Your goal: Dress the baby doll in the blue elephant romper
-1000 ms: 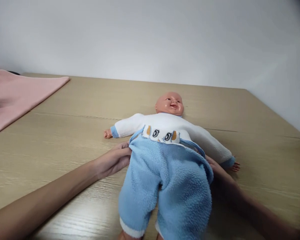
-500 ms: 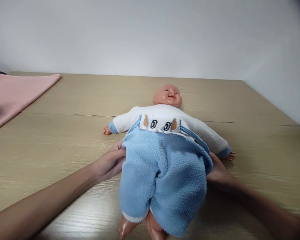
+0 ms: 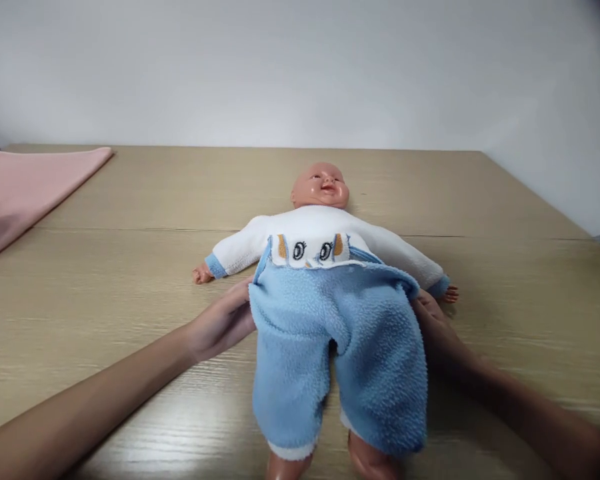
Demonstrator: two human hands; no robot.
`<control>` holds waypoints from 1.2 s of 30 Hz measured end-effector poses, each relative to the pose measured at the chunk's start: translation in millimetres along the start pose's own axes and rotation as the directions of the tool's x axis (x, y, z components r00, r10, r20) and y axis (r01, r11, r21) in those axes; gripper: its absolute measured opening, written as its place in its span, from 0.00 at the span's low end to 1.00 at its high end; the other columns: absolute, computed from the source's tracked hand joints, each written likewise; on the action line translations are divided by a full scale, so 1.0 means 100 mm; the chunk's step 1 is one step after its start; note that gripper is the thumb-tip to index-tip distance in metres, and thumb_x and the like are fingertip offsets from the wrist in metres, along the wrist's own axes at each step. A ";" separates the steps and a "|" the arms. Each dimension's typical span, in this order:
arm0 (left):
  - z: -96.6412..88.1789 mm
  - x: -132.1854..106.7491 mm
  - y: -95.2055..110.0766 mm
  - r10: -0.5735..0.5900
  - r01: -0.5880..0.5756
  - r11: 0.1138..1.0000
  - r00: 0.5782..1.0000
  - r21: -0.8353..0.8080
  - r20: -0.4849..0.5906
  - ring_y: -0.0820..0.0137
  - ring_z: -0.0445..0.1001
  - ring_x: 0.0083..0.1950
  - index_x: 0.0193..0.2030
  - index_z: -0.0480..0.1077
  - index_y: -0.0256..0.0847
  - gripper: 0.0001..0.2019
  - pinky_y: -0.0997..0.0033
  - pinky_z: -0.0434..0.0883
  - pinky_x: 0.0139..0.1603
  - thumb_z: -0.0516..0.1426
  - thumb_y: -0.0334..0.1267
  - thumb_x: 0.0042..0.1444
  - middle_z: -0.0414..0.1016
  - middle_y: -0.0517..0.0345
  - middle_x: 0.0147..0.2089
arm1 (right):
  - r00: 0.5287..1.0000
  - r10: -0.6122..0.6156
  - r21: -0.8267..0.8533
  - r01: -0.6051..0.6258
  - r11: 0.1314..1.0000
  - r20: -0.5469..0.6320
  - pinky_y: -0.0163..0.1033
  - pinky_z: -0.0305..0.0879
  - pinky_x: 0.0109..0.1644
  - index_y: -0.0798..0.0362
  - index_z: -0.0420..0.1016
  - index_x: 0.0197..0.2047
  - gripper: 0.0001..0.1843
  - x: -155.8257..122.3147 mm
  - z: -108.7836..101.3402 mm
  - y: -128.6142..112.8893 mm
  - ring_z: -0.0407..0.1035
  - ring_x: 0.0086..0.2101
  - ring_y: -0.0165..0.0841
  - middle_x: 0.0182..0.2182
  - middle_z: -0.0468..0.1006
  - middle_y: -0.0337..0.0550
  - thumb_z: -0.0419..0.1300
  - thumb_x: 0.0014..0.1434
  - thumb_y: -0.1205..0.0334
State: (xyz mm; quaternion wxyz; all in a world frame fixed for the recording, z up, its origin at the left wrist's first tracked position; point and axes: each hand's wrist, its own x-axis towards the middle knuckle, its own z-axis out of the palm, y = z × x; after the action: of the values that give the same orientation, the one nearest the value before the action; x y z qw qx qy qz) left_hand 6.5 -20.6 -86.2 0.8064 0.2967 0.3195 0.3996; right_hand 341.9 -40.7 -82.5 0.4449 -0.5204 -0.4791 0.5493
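A baby doll [image 3: 321, 187] lies on its back on the table, head at the far side, with both arms spread. It wears a white fleece top [image 3: 325, 220] with blue cuffs. Light blue fleece overalls [image 3: 300, 347], with embroidered eyes on the white bib, cover its lower body, and the legs show below the hems. My left hand [image 3: 225, 323] grips the side of the overalls at the waist, its fingertips hidden by the cloth. On the opposite side, my right hand [image 3: 437, 333] holds the waist edge, fingers partly tucked under the fleece.
A pink cloth [image 3: 35, 190] lies at the left on the wooden table [image 3: 145, 193]. Behind the table's far edge stands a pale wall [image 3: 300, 73]. A seam runs across the tabletop beyond the doll's arms.
The overalls' legs have spread apart and a gap shows between them. The lower part of the overalls has shifted right. In view, the doll's head and arms sit slightly further left.
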 end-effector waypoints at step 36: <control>-0.02 0.15 0.17 0.274 -0.304 0.695 0.950 0.651 0.151 0.62 0.84 0.49 0.40 0.87 0.44 0.05 0.63 0.78 0.59 0.66 0.35 0.62 0.91 0.59 0.49 | 0.884 -0.466 -0.348 0.445 0.825 0.026 0.43 0.68 0.50 0.48 0.77 0.28 0.14 0.16 0.03 -0.02 0.72 0.44 0.38 0.42 0.75 0.41 0.75 0.61 0.64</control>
State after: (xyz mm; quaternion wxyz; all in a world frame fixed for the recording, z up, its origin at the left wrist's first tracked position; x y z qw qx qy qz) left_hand 4.8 1.1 -79.2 0.5802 0.6197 0.3734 0.3741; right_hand 337.8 -24.9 -83.0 0.4793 -0.4767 -0.6644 0.3189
